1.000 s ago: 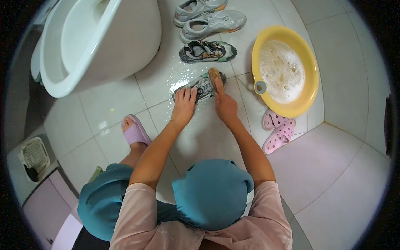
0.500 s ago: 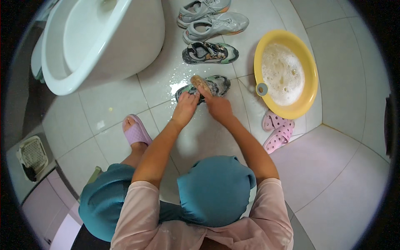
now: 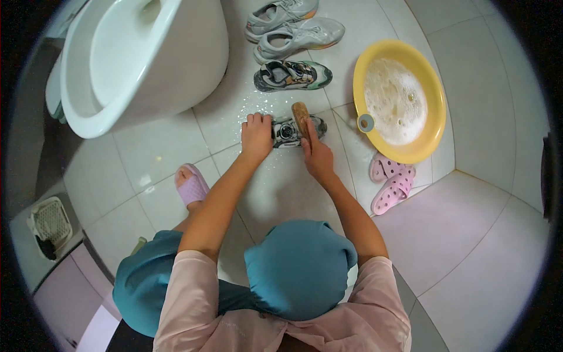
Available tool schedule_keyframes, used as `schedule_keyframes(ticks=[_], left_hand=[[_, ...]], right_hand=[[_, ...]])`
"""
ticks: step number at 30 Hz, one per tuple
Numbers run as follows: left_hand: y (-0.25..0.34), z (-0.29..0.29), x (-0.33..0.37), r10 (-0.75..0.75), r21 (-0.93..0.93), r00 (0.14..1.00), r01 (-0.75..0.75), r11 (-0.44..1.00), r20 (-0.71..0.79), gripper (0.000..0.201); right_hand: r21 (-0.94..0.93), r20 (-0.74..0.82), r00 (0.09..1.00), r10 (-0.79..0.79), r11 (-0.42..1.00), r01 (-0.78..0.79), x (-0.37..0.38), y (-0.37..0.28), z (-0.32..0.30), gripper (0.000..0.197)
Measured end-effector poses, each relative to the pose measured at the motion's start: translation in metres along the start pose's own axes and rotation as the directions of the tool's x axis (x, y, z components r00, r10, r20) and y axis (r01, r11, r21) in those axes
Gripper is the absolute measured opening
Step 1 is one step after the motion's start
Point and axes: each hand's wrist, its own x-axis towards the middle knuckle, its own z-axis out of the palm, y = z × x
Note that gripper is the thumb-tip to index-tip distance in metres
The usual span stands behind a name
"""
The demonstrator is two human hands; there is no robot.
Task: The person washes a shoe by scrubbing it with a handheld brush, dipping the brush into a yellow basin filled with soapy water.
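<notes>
A wet grey, black and green sneaker (image 3: 284, 136) lies on the tiled floor in front of me, toe to the right. My left hand (image 3: 257, 139) is closed over its heel end, hiding that part. In my right hand (image 3: 318, 158) I grip a wooden-backed scrubbing brush (image 3: 301, 115), held upright over the sneaker's front half; its bristles are hidden. The matching sneaker (image 3: 292, 75) sits just beyond, also pointing right. Behind it stand two light grey sneakers, a nearer one (image 3: 302, 39) and a farther one (image 3: 281, 14).
A yellow basin (image 3: 437, 132) of foamy water stands at the right. Pink dotted slippers (image 3: 394, 189) lie by its near side. The white toilet (image 3: 202, 64) takes up the far left. A white basket (image 3: 51, 220) is at the left edge. Water and suds spot the tiles.
My left hand has shifted back onto the sneaker's heel. My right hand has moved right with the brush, which now stands over the front half.
</notes>
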Motion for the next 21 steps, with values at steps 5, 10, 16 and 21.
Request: schedule_keyframes(ticks=[5, 10, 16, 21], left_hand=[[-0.002, 0.007, 0.016, -0.015, 0.260, 0.994, -0.014, 0.966, 0.111, 0.017], [-0.018, 0.008, 0.009, 0.040, 0.059, 0.999, -0.039, 0.998, -0.003, 0.012], [-0.004, -0.001, 0.004, -0.079, -0.035, 0.973, 0.073, 0.997, -0.219, 0.015], [0.009, -0.003, -0.001, -0.255, -0.010, 0.945, 0.258, 0.966, -0.205, 0.019]], right_hand=[[0.110, -0.015, 0.995, 0.098, 0.989, -0.095, -0.005, 0.006, 0.003, 0.064], [0.200, 0.021, 0.988, 0.155, 0.967, -0.156, -0.011, 0.010, 0.002, 0.065], [0.219, -0.045, 0.998, 0.053, 0.975, -0.041, -0.015, 0.004, 0.014, 0.062], [0.183, 0.020, 0.996, 0.090, 0.979, -0.092, -0.016, 0.001, 0.009, 0.064]])
